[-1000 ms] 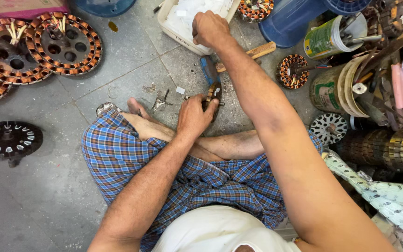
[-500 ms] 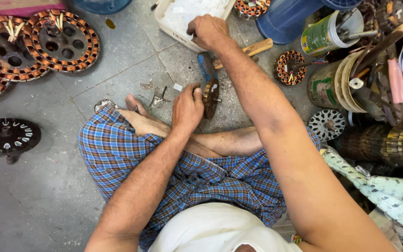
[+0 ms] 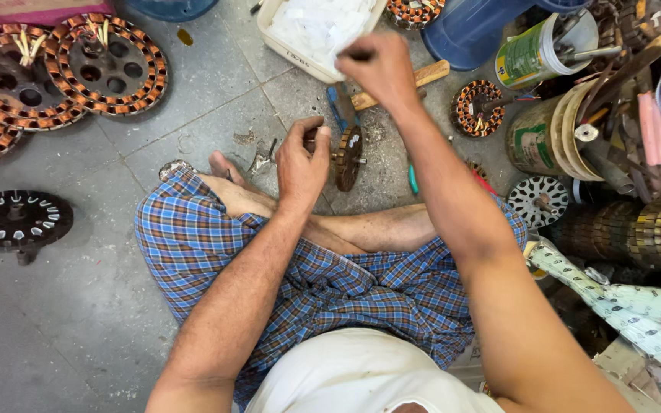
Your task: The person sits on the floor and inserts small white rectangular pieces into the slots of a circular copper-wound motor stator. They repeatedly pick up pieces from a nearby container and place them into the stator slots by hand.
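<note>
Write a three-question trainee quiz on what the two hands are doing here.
1. True or false: the left hand grips the small wound coil standing on edge on the floor.
2. The right hand is over which thing? A) the white tray B) the blue bucket C) the black disc
3. What colour are the big coils at top left?

Key: 1 true; 2 A; 3 copper-orange.

The floor (image 3: 78,321) was rough, matt grey stone. Left of the white plastic tray (image 3: 284,34), copper-wound coils (image 3: 105,65) shone dully. The checked cloth (image 3: 330,283) looked soft, the hammer handle (image 3: 422,76) plain wood.
</note>
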